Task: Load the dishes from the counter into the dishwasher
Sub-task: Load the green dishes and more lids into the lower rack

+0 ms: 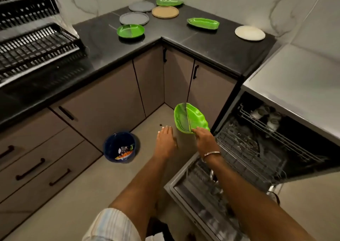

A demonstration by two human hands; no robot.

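The right hand [203, 139] pinches the near rim of a green leaf-shaped plate [189, 119], fingers curled round its edge and the plate tilted up on edge, probably so it can slide between the prongs of the dishwasher [257, 148] open at right. The left hand [165, 139] hovers flat and empty beside it. Seven more plates lie spread on the far desk [211, 44].

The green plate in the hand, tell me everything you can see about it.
The green plate is leaf-shaped with a wavy rim and a raised ridge down the middle that splits it into two sections. It looks like glossy plastic and appears empty. The right hand pinches its near edge and holds it tilted, hollow side toward the camera, in the air above the floor, just left of the open dishwasher. Nothing else touches it.
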